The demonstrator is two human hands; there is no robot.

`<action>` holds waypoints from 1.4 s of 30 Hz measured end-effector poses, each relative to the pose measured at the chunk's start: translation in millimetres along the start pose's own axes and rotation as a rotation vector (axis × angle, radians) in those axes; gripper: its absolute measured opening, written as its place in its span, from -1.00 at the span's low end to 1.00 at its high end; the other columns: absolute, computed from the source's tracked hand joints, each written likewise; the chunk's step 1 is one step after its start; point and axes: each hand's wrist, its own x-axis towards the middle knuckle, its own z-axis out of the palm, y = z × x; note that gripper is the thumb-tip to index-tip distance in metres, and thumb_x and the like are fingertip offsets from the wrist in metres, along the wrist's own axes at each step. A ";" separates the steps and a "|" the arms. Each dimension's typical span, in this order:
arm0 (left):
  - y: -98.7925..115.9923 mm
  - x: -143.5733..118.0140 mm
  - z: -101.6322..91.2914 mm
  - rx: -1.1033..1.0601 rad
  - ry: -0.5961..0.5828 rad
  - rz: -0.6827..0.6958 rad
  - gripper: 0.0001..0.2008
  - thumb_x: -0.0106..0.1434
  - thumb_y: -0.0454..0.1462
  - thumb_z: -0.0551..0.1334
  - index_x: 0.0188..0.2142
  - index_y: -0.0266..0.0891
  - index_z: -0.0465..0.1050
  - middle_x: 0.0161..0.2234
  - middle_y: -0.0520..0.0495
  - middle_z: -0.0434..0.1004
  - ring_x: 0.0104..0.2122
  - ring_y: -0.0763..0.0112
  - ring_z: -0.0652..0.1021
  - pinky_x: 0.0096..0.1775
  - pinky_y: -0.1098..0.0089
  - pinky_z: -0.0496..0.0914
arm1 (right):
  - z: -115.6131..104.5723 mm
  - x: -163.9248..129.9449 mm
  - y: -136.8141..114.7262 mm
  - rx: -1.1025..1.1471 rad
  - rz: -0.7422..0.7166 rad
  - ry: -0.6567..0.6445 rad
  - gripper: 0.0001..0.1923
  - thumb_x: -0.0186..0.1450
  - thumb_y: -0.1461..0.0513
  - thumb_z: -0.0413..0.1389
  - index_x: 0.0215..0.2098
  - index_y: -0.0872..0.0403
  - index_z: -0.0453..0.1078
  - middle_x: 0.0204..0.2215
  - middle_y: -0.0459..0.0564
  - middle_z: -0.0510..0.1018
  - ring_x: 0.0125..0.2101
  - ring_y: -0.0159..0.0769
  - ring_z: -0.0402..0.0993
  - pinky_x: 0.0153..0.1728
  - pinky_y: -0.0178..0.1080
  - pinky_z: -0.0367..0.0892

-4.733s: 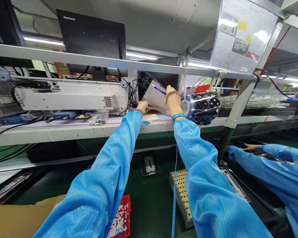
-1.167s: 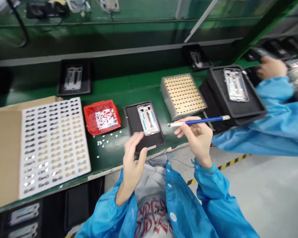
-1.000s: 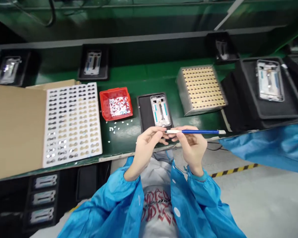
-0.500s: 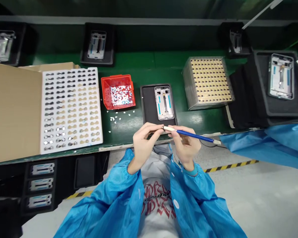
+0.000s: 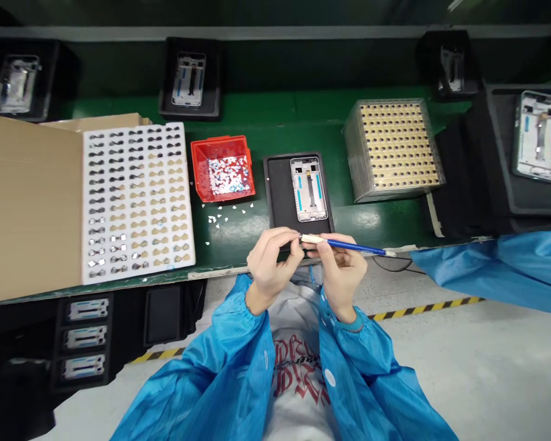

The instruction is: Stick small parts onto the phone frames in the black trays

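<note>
Blue pen-shaped tool [image 5: 349,246], slim, white-tipped | right hand [image 5: 342,272] fingers pinching it | left hand [image 5: 270,263] fingers pinching its tip

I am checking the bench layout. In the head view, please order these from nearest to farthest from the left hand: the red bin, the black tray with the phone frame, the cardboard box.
From the left hand:
1. Black tray, directly ahead of the hand.
2. Red bin, ahead and to the left.
3. Cardboard box, far left.
</note>
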 end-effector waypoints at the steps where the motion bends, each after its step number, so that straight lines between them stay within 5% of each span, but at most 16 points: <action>1: -3.1 4.0 -3.0 0.022 -0.013 0.017 -0.88 0.48 -0.31 0.25 -0.21 -0.12 0.56 -0.30 -0.03 0.71 -0.26 0.33 0.70 -0.14 0.29 0.60 | -1.6 2.3 0.1 -0.004 -0.010 -0.013 -0.70 0.44 -0.05 0.34 -0.14 -0.01 0.54 -0.29 0.01 0.77 -0.35 -0.09 0.81 -0.36 -0.14 0.76; 5: -30.1 44.5 -30.0 0.156 -0.021 0.031 -0.88 0.42 -0.33 0.24 -0.26 -0.12 0.54 -0.32 -0.04 0.65 -0.24 0.25 0.65 -0.08 0.16 0.54 | -24.7 32.0 0.8 -0.091 -0.101 -0.064 -0.82 0.47 0.07 0.31 -0.12 -0.01 0.56 -0.28 -0.02 0.77 -0.31 -0.15 0.80 -0.32 -0.17 0.74; 10: -72.7 112.3 -70.3 0.416 -0.201 -0.263 -0.76 0.54 -0.15 0.17 -0.14 -0.12 0.62 -0.04 -0.20 0.63 0.20 -0.12 0.53 0.22 -0.23 0.29 | -67.4 86.1 5.3 -0.464 -0.353 -0.271 -0.89 0.48 0.15 0.26 -0.15 0.00 0.60 -0.15 0.01 0.77 -0.19 -0.16 0.76 -0.18 -0.16 0.69; 13: -82.2 124.6 -79.8 0.492 -0.195 -0.302 -0.64 0.60 -0.12 0.06 0.05 -0.18 0.61 0.12 -0.23 0.60 0.28 -0.21 0.47 0.21 -0.30 0.27 | -76.0 102.6 9.5 -0.622 -0.417 -0.440 -0.84 0.54 0.15 0.17 -0.11 0.01 0.59 -0.12 0.05 0.77 -0.18 -0.11 0.75 -0.14 -0.13 0.66; 15: -81.3 119.0 -79.0 0.511 -0.150 -0.268 -0.65 0.61 -0.12 0.08 0.03 -0.19 0.62 0.04 -0.21 0.66 0.20 -0.15 0.55 0.19 -0.28 0.31 | -75.2 106.6 12.4 -0.703 -0.443 -0.489 -0.80 0.57 0.14 0.13 -0.07 0.02 0.58 -0.09 0.09 0.77 -0.19 -0.07 0.75 -0.15 -0.11 0.63; 19: -67.5 89.9 -62.6 0.413 -0.153 -0.050 -0.72 0.58 -0.13 0.18 -0.18 -0.15 0.62 -0.26 -0.11 0.71 -0.12 0.08 0.66 0.06 -0.10 0.44 | -71.1 109.3 14.0 -0.860 -0.473 -0.547 -0.77 0.61 0.13 0.08 -0.04 0.03 0.56 -0.06 0.13 0.76 -0.19 -0.04 0.75 -0.14 -0.12 0.58; 25: -42.0 43.7 -13.4 0.129 -0.504 0.275 -0.75 0.59 -0.32 0.14 -0.04 -0.25 0.62 -0.14 -0.18 0.72 -0.08 0.13 0.61 -0.03 0.12 0.51 | -66.2 113.1 4.5 -1.065 -0.508 -0.629 -0.74 0.64 0.16 0.01 0.09 0.07 0.51 0.00 0.16 0.75 -0.09 0.02 0.74 -0.18 -0.16 0.52; 33: -46.9 24.0 30.5 0.236 -0.818 0.301 -0.62 0.54 -0.37 0.08 0.21 -0.34 0.54 0.06 -0.34 0.62 0.06 -0.03 0.54 -0.06 0.08 0.47 | -60.1 111.9 -3.7 -1.131 -0.514 -0.667 -0.73 0.64 0.22 -0.03 0.10 0.07 0.50 0.01 0.16 0.73 -0.07 0.01 0.71 -0.19 -0.15 0.52; 42: -31.0 19.2 43.1 0.422 -0.903 0.323 -0.52 0.51 -0.33 0.09 0.34 -0.47 0.43 0.12 -0.46 0.56 0.11 -0.16 0.51 -0.01 0.02 0.42 | -58.7 114.6 0.7 -1.067 -0.453 -0.587 -0.82 0.58 0.21 0.12 0.04 0.07 0.55 -0.07 0.16 0.75 -0.12 0.02 0.72 -0.14 -0.12 0.56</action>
